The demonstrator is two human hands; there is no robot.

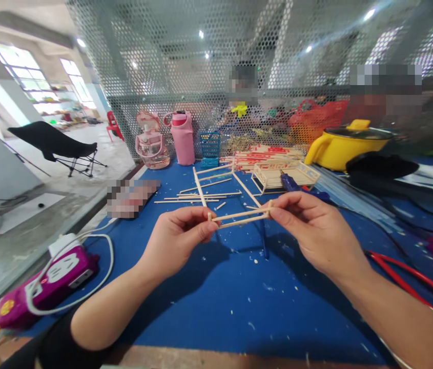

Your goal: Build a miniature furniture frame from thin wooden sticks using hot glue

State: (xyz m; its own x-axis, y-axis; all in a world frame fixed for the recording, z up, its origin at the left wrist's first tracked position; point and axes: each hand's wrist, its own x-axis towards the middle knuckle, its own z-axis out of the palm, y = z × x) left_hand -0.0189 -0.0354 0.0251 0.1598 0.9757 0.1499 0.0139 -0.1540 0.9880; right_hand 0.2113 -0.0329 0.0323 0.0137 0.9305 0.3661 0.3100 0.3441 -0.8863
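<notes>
A small frame of thin wooden sticks [241, 221] is held level above the blue table, with two long sticks joined by short end pieces. My left hand [183, 233] pinches its left end, and my right hand [306, 225] pinches its right end. Behind it stands a larger wooden stick frame [200, 187]. Several loose thin sticks [201, 197] lie beside and within that frame. Farther back on the right is a wooden tray-like model [273, 179], with a dark blue glue gun [289, 183] resting at it.
Red-tipped sticks [266, 155], a pink bottle [184, 141], a clear pink bottle [152, 148], a blue basket [209, 146] and a yellow pot [349, 148] line the back. A purple power strip [53, 282] with white cable lies left; red-handled pliers or cable [416, 277] lie right.
</notes>
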